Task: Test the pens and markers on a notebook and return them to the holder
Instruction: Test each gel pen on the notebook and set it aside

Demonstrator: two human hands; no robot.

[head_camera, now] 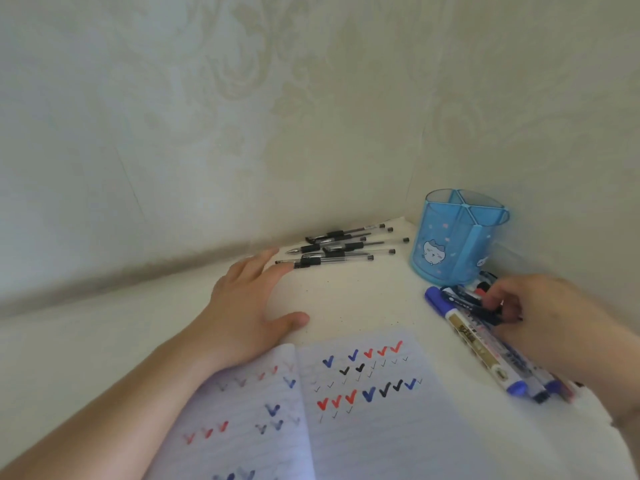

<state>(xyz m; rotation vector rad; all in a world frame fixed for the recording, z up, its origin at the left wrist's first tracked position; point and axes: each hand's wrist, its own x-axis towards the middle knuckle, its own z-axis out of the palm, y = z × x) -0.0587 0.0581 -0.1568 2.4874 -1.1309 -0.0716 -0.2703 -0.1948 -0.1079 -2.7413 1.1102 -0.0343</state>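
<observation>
A cream table (363, 299) meets pale, floral-patterned wallpaper (242, 98).

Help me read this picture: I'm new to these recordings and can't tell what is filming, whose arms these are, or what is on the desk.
There is no machine here. A person wears one wide-angle camera on the head, looking forward and down, so the two bare arms are the person's own.

The left hand lies flat with straight fingers on the white desk, holding nothing. The right hand curls its fingers over a bundle of markers lying beside the blue pen holder; whether it has actually gripped one is hard to tell.

The holder stands in the corner and looks empty. To its left lies a pile of black pens. Nearest the camera an open notebook shows red, blue and black test ticks.
</observation>
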